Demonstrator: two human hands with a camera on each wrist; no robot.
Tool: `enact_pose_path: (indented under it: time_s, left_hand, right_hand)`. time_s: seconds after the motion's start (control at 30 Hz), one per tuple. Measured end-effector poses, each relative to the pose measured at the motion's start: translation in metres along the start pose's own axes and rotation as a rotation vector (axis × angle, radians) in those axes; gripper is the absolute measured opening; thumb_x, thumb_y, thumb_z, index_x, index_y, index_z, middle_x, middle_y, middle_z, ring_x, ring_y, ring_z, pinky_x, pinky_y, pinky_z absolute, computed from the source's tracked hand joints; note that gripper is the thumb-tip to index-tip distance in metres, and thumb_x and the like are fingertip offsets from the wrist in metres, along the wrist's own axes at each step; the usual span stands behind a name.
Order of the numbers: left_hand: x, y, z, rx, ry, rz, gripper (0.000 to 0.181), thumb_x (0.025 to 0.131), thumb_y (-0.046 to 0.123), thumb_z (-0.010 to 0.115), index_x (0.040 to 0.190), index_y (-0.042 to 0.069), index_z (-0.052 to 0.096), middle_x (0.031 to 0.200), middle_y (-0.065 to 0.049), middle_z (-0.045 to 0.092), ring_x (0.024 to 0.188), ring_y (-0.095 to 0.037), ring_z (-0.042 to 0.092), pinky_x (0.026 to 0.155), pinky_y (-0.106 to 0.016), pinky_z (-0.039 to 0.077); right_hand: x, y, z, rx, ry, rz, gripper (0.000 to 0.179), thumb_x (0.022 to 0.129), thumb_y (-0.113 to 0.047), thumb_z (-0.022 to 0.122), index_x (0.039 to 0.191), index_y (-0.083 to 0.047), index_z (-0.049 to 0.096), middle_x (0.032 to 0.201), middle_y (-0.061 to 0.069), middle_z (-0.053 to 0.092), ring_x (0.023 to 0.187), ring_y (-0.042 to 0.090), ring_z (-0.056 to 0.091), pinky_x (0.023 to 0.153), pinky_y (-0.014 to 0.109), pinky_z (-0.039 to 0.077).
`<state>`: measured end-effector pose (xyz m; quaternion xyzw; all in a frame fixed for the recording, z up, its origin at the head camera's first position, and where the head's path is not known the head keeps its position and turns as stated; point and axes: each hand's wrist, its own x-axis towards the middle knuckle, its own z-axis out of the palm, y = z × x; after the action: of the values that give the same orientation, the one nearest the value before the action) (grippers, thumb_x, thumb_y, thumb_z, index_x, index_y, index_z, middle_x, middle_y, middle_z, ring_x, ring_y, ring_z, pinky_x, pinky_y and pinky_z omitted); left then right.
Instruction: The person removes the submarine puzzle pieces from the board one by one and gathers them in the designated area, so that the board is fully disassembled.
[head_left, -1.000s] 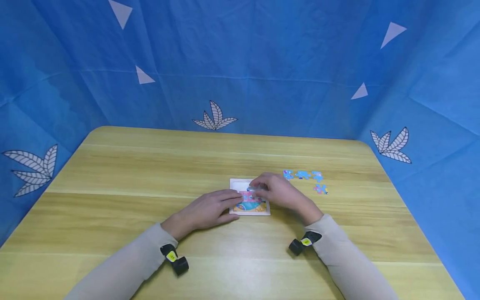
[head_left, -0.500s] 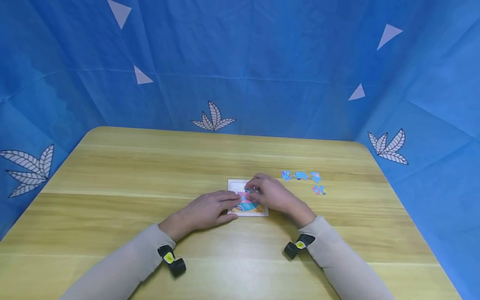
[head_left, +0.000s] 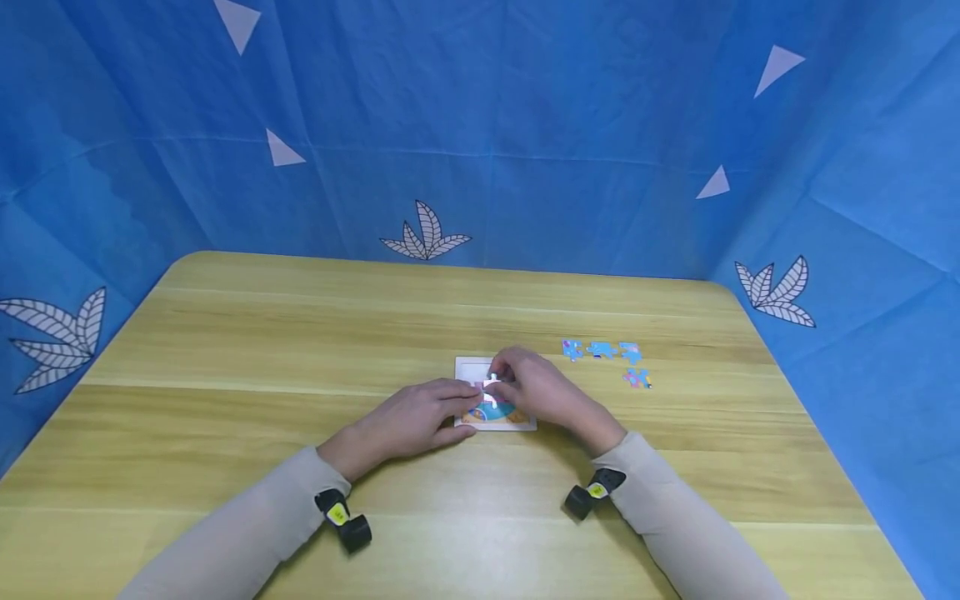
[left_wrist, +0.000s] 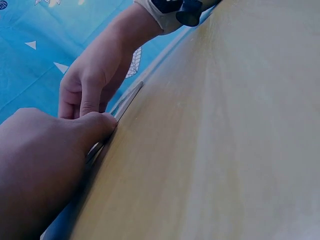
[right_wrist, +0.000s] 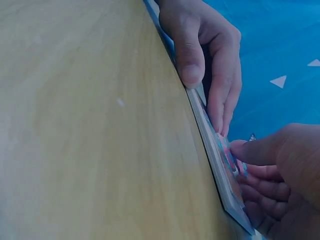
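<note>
A small white-framed jigsaw puzzle (head_left: 470,362) lies mid-table, with pink, teal and orange pieces in its lower part and bare white at its top left. My left hand (head_left: 420,417) rests on its left side, fingers extended over the pieces and thumb at the near edge (left_wrist: 102,125). Over the middle of the puzzle, my right hand (head_left: 546,388) pinches a jigsaw piece (head_left: 491,399) between thumb and fingers; its face looks white in the head view. The right wrist view has the right thumb (right_wrist: 245,148) close to the left fingertips, low over the frame.
Several loose blue jigsaw pieces (head_left: 602,350) lie in a row right of the puzzle, beyond my right hand. A pink and blue piece (head_left: 637,379) sits just nearer. Blue cloth (head_left: 495,208) hangs behind the wooden table (head_left: 300,333).
The spot at the right fingertips has turned from pink and blue to white, piece-shaped. My right hand has shifted slightly left; the left hand stays on the frame.
</note>
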<state>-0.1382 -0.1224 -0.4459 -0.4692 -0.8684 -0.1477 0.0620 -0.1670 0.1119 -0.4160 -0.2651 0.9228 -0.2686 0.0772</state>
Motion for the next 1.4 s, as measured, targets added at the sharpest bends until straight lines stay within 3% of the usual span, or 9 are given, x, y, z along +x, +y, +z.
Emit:
enact_pose_path:
  time_s: [0.13, 0.47, 0.87, 1.07, 1.4]
  left_hand:
    - [0.001, -0.001, 0.001, -0.004, 0.006, 0.005, 0.051, 0.097, 0.04, 0.06, 0.137, 0.008, 0.058, 0.138, -0.005, 0.056, 0.127, -0.021, 0.052, 0.105, -0.036, 0.044]
    - [0.001, 0.0, 0.0, -0.015, 0.013, 0.008, 0.05, 0.097, 0.039, 0.06, 0.136, 0.008, 0.058, 0.138, -0.006, 0.057, 0.127, -0.021, 0.052, 0.104, -0.037, 0.044]
    - [0.0, 0.001, -0.002, 0.033, -0.015, 0.059, 0.042, 0.101, 0.037, 0.055, 0.138, 0.02, 0.059, 0.142, -0.004, 0.054, 0.131, -0.021, 0.048, 0.107, -0.038, 0.042]
    - [0.001, 0.002, -0.001, 0.048, -0.013, 0.063, 0.04, 0.1, 0.035, 0.055, 0.136, 0.018, 0.061, 0.142, -0.006, 0.053, 0.13, -0.022, 0.048, 0.107, -0.038, 0.041]
    - [0.002, 0.003, -0.001, 0.038, -0.017, 0.055, 0.04, 0.1, 0.035, 0.055, 0.137, 0.018, 0.06, 0.141, -0.005, 0.054, 0.13, -0.022, 0.049, 0.108, -0.038, 0.04]
  right_hand:
    - [0.001, 0.002, -0.001, 0.094, -0.001, 0.013, 0.014, 0.095, -0.02, 0.066, 0.104, -0.01, 0.061, 0.082, -0.005, 0.062, 0.072, 0.009, 0.057, 0.065, 0.028, 0.05]
    - [0.0, 0.005, -0.003, 0.221, -0.004, 0.002, 0.01, 0.097, -0.016, 0.064, 0.105, -0.011, 0.064, 0.086, -0.003, 0.066, 0.07, 0.011, 0.063, 0.064, 0.028, 0.054]
    - [0.001, 0.009, -0.001, 0.211, 0.0, -0.01, 0.01, 0.097, -0.018, 0.063, 0.105, -0.013, 0.065, 0.085, -0.004, 0.066, 0.071, 0.011, 0.062, 0.065, 0.029, 0.052]
    - [0.0, 0.008, -0.003, 0.225, 0.011, -0.008, 0.007, 0.097, -0.017, 0.063, 0.103, -0.014, 0.065, 0.084, -0.004, 0.065, 0.068, 0.012, 0.06, 0.061, 0.03, 0.052]
    - [-0.003, 0.008, -0.013, 0.249, 0.07, 0.003, 0.007, 0.096, -0.012, 0.064, 0.102, -0.012, 0.067, 0.086, -0.004, 0.064, 0.078, 0.014, 0.06, 0.071, 0.033, 0.052]
